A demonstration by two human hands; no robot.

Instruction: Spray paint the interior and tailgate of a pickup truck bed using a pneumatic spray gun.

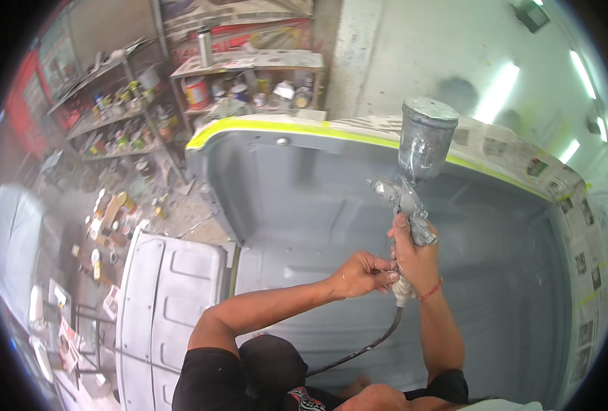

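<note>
A metal spray gun with a paint-spattered grey cup on top stands upright in front of me. My right hand is closed around its handle. At the lower end of the handle, the thumb and fingers of my left hand pinch a small part next to the hose fitting; the fingers hide most of that part. A dark air hose curves down from the fitting towards my body. Behind the gun is the grey inner wall of a truck bed.
Yellow masking tape and newspaper cover the bed's rim. At its left, a light grey tailgate panel hangs open. Shelves with cans stand at the far left, near a wooden rack. Cans and scraps litter the floor.
</note>
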